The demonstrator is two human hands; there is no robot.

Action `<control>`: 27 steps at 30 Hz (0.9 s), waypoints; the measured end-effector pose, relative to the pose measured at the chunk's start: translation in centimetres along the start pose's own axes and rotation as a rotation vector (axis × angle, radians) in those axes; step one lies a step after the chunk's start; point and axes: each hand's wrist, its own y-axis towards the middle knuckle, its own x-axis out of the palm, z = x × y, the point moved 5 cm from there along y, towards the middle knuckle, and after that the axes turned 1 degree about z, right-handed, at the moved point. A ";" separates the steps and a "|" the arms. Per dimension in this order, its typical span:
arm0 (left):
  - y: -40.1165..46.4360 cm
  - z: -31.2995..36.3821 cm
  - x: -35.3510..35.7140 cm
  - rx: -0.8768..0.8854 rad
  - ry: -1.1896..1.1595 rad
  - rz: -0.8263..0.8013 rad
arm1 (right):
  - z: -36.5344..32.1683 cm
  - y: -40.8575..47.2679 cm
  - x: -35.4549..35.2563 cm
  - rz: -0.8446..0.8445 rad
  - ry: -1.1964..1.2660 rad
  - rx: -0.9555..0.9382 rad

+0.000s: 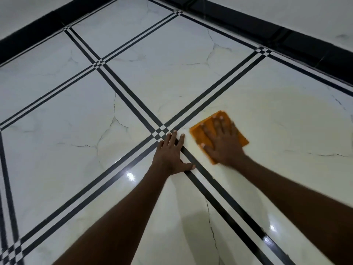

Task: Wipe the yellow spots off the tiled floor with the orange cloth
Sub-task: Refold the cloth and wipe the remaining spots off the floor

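We press the orange cloth (207, 131) flat under our spread right hand (222, 141) beside the tile lines (left hand (170, 155) splayed, bracing), and no distinct yellow spots show, so wiping looks nearly done.

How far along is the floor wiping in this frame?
No distinct yellow spots show on the tiled floor; only a faint yellowish haze around the orange cloth. In hand: the right hand presses the cloth flat, while the left hand braces. Left: clearing that haze.
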 end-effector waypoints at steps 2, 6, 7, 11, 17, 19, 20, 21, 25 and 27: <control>-2.0 0.0 1.3 0.004 -0.003 0.066 | -2.9 -5.2 0.9 -0.039 0.008 -0.148; -4.9 -0.6 3.7 0.003 -0.027 0.140 | 0.2 -12.2 0.8 -0.079 0.050 -0.164; -5.2 -0.7 3.8 0.005 -0.034 0.160 | 1.6 -11.4 0.7 -0.068 0.037 -0.133; -5.9 -1.3 3.9 0.006 -0.040 0.163 | 1.4 -0.6 -0.2 -0.013 0.020 -0.009; -7.6 -3.0 3.8 -0.088 -0.086 0.085 | -8.4 -4.7 1.8 0.005 0.034 -0.261; -7.9 -3.1 4.2 -0.081 -0.102 0.082 | -5.7 -10.1 1.7 0.001 0.048 -0.268; -7.8 -3.1 4.5 -0.081 -0.103 0.084 | -3.6 -12.0 1.4 -0.020 0.052 -0.253; -7.9 -2.9 4.8 -0.083 -0.099 0.091 | -1.1 -13.1 1.1 -0.038 0.051 -0.216; -7.7 -2.2 5.3 -0.111 -0.048 0.143 | 6.2 -7.4 0.1 -0.007 -0.024 0.000; -7.5 -2.1 5.1 -0.123 -0.043 0.121 | 5.6 -3.2 0.0 0.007 -0.004 0.069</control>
